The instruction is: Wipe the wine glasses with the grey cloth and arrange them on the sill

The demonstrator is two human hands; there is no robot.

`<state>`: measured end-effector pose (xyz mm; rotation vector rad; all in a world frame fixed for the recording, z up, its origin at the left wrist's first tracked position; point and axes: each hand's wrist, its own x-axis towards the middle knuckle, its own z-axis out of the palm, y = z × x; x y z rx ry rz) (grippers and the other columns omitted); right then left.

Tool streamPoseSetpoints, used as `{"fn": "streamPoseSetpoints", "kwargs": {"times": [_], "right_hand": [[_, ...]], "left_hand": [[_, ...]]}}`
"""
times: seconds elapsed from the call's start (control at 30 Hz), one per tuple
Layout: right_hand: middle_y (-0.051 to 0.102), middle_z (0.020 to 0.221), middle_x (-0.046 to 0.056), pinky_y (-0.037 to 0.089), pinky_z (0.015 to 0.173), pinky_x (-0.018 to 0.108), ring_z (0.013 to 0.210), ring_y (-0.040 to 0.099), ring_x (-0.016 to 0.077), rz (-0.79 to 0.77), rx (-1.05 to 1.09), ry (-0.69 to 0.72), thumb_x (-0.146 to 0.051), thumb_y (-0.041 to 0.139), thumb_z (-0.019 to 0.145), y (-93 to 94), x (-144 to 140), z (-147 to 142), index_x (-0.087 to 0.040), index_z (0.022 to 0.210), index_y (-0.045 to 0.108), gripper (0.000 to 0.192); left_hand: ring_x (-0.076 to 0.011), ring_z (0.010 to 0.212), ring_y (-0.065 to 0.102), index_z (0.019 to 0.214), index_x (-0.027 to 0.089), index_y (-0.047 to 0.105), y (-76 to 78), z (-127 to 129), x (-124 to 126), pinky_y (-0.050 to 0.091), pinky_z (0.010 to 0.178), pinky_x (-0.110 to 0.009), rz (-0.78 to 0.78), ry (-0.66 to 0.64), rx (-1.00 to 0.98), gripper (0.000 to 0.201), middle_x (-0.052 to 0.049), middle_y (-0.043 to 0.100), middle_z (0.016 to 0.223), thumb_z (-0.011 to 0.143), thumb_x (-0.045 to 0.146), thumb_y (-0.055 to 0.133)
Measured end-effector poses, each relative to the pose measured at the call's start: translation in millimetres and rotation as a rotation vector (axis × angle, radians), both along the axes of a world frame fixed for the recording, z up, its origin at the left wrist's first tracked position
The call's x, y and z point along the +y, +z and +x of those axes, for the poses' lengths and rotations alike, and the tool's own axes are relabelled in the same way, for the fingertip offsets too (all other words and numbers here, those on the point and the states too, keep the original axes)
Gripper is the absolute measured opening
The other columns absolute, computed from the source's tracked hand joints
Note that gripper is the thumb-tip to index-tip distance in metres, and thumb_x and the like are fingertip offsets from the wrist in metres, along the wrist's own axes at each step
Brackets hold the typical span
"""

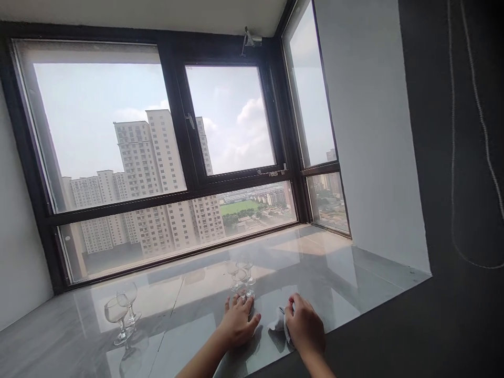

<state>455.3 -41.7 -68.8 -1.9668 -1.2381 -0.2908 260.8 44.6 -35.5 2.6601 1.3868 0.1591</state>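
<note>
My left hand (237, 324) lies on the glossy grey window sill (346, 273), its fingertips around the foot of a clear stemmed glass (238, 279). A second clear glass (246, 269) stands right behind that one. My right hand (306, 327) rests on the sill just to the right, closed over a crumpled white cloth (279, 319). Two more stemmed glasses (116, 314) (128, 298) stand together far to the left on the sill.
A large black-framed window (185, 157) rises behind the sill, with tower blocks outside. A white wall (374, 131) closes the right side of the bay, a dark wall (464, 210) lies beyond it, and a thin cord (488, 157) hangs there.
</note>
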Motion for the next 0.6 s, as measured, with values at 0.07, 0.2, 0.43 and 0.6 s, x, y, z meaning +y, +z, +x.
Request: {"fn": "streamPoseSetpoints", "kwargs": {"times": [0.07, 0.2, 0.43, 0.6], "right_hand": [[0.064, 0.080, 0.001, 0.032, 0.062, 0.026, 0.079, 0.061, 0.0165, -0.003, -0.003, 0.003, -0.021, 0.042, 0.091, 1.2, 0, 0, -0.023, 0.086, 0.055, 0.015], [0.065, 0.081, 0.001, 0.032, 0.062, 0.026, 0.079, 0.062, 0.0163, -0.012, -0.003, 0.008, -0.020, 0.042, 0.090, 2.3, 0, 0, -0.023, 0.086, 0.056, 0.014], [0.065, 0.082, 0.002, 0.034, 0.062, 0.026, 0.079, 0.062, 0.0170, -0.012, -0.029, 0.024, -0.024, 0.039, 0.092, -3.9, 2, 2, -0.023, 0.086, 0.055, 0.017], [0.065, 0.083, 0.003, 0.033, 0.059, 0.026, 0.080, 0.062, 0.0180, -0.041, -0.004, 0.049, -0.026, 0.037, 0.092, -5.3, 1, 3, -0.023, 0.087, 0.053, 0.018]], "left_hand": [[-0.0346, 0.144, 0.012, 0.148, 0.027, 0.032, 0.8, -5, -1, -0.002, 0.115, -0.056, -0.015, 0.004, -0.006, 0.078, -0.009, 0.028, 0.155, 0.083, 0.069, 0.026], [-0.0340, 0.145, 0.011, 0.148, 0.028, 0.030, 1.3, -22, -2, -0.003, 0.115, -0.056, -0.024, 0.038, -0.010, 0.078, -0.008, 0.025, 0.156, 0.082, 0.069, 0.029], [-0.0321, 0.145, 0.011, 0.149, 0.027, 0.029, 0.3, -69, -5, -0.003, 0.116, -0.055, 0.001, 0.122, 0.033, 0.077, -0.007, 0.024, 0.157, 0.082, 0.068, 0.030], [-0.0318, 0.145, 0.012, 0.149, 0.029, 0.028, 0.4, -103, -7, 0.000, 0.116, -0.054, 0.016, 0.193, 0.035, 0.078, -0.005, 0.023, 0.157, 0.082, 0.069, 0.030]]}}
